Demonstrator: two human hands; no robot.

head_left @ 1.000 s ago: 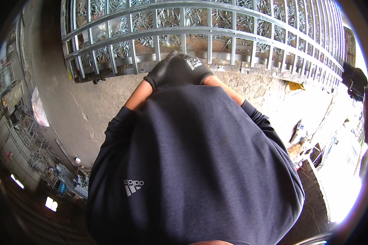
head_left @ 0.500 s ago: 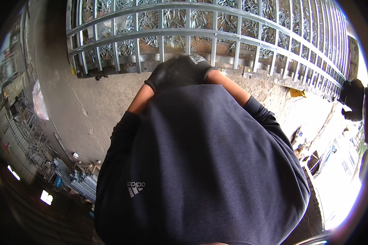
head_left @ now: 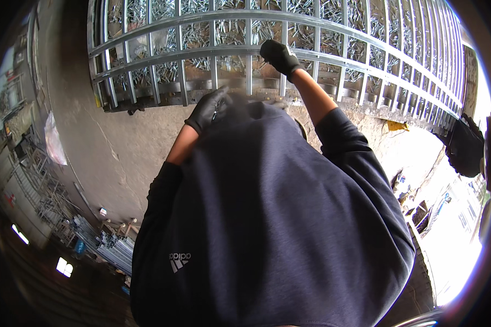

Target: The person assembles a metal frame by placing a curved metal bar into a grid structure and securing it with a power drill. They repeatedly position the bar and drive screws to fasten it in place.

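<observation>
My left hand (head_left: 206,110), in a black glove, is low in front of my dark sweatshirt, just off the near edge of the metal frame. Its fingers are curled and partly hidden, and small silvery metal pieces show at the palm side. Farther out, my right hand (head_left: 279,57), also gloved in black, is closed at the nearer long rail (head_left: 223,50) of the frame. Whatever its fingers hold, if anything, is hidden. Beneath the galvanized grid of bars, many loose slim metal fasteners (head_left: 232,31) lie scattered on a brown surface.
Concrete floor (head_left: 114,141) runs along the near side of the frame. Stacked metal profiles (head_left: 114,248) lie at lower left, with a pale plastic bag (head_left: 54,140) farther up. A yellow piece (head_left: 397,126) sits under the frame's right part, near a black-clad shape (head_left: 466,144).
My hands were together at the frame's near edge. Now my right hand has moved out to the rail, while my left has drawn slightly nearer my body.
</observation>
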